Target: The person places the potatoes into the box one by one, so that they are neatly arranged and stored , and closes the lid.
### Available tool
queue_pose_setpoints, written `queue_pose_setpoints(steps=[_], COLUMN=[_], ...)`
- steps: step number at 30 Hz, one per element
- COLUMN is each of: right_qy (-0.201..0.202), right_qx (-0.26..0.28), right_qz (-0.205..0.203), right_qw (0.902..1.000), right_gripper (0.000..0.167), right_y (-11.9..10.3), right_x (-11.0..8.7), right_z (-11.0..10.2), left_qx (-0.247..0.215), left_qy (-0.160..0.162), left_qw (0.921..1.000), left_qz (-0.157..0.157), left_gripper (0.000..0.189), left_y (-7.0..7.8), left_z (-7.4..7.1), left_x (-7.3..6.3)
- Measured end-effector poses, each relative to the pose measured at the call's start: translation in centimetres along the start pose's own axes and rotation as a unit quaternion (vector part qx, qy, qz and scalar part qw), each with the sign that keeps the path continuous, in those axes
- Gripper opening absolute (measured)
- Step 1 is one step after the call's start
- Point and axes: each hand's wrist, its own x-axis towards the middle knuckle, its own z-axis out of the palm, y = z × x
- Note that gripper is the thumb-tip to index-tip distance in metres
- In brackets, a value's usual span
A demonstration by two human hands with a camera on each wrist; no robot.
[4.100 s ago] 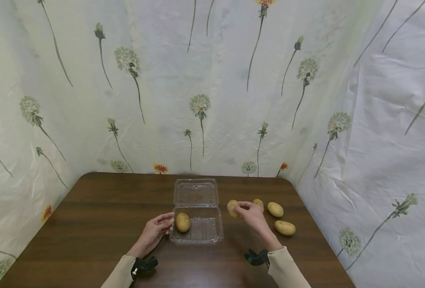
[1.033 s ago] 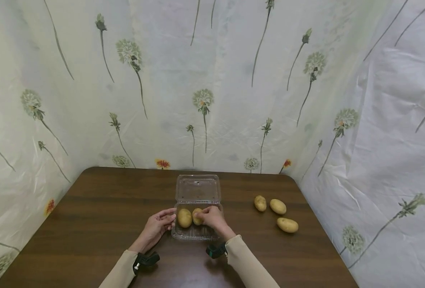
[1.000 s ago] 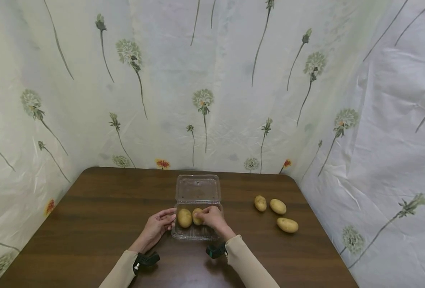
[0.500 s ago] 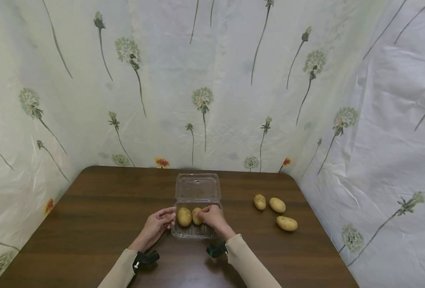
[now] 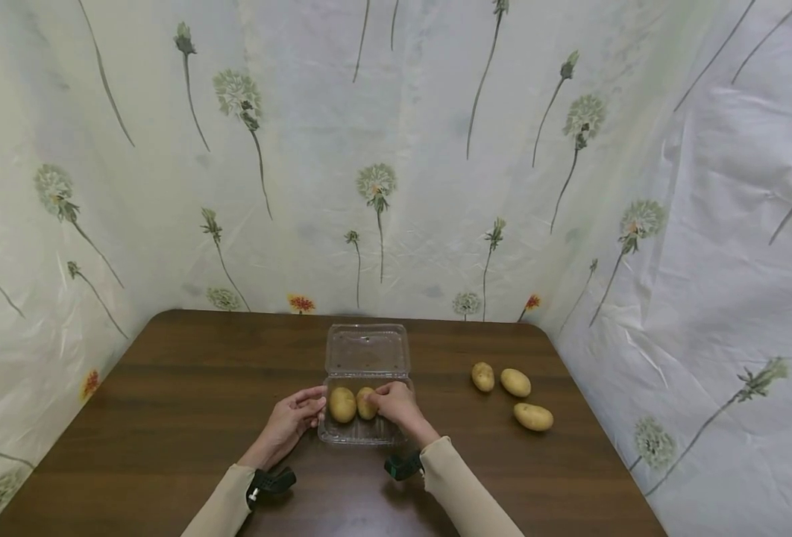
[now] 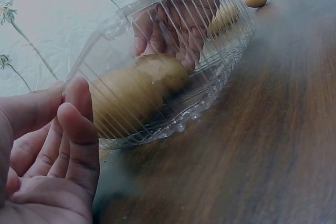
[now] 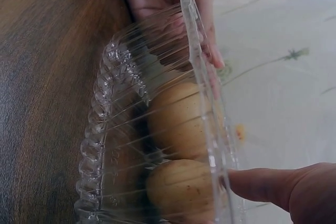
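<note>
Resting in the clear tray (image 5: 365,436), the second potato (image 5: 366,403) is pinched by the right hand (image 5: 394,403), whose thumb and forefinger close on its right flank; the grip is narrow and holds the potato itself. The potato is seen just beside the first potato (image 5: 342,404), which lies at its 9 o'clock, the two apparently touching. From the right hand the held potato lies toward 9 o'clock, so this hand is plainly the nearer one. Its long axis is judged to run from 12 to 6 o'clock, roughly parallel to its neighbour, standing across the tray rather than along it; which end is the blunter cannot be told.

At the tray's 9 o'clock wall the left hand (image 5: 293,418) is placed, fingers relaxed and lightly bent against the plastic, nothing being gripped. The hinged lid (image 5: 367,349) is laid back flat at 12 o'clock. Well apart, at 3 o'clock on the wooden table (image 5: 168,418), three loose potatoes (image 5: 515,382) are scattered. A flower-printed sheet (image 5: 168,186) is hung behind.
</note>
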Motion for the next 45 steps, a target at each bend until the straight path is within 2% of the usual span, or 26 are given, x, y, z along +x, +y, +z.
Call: queue_pose_setpoints(steps=[9,18,29,34,38,41,45], right_qy=[-0.003,-0.012,-0.024,-0.038,-0.025,-0.014,-0.021], right_qx=[0.044,0.023,0.064,0.061,0.036,0.023,0.033], right_qz=[-0.004,-0.008,-0.014,-0.033,-0.053,-0.057,-0.049], right_qw=[0.999,0.9996,0.9976,0.9969,0.9976,0.998,0.998], right_gripper=[0.022,0.033,0.036,0.037,0.041,0.046,0.051], right_y=[0.0,-0.6,-1.1,-1.3,-1.8,-2.2,-2.4], right_x=[0.1,-0.1,-0.5,-0.7,-0.8,-0.9,-1.1], right_z=[-0.4,-1.2,-1.4,-1.6,-1.8,-2.1,-2.4], left_qx=[-0.01,-0.004,-0.003,-0.001,-0.002,-0.003,-0.003], left_qy=[0.002,0.006,0.006,0.005,0.008,0.011,0.01], left_qw=[0.9999,0.9999,1.0,1.0,1.0,0.9999,0.9999], left_qz=[0.003,0.007,0.003,0.002,0.003,0.003,0.0], left_gripper=[0.049,0.047,0.048,0.048,0.048,0.048,0.049], left_y=[-0.1,-0.3,-0.3,-0.2,-0.2,-0.2,-0.2], left_z=[0.1,-0.1,-0.1,-0.1,0.0,0.0,0.0], left_x=[0.2,0.2,0.2,0.2,0.1,0.1,0.1])
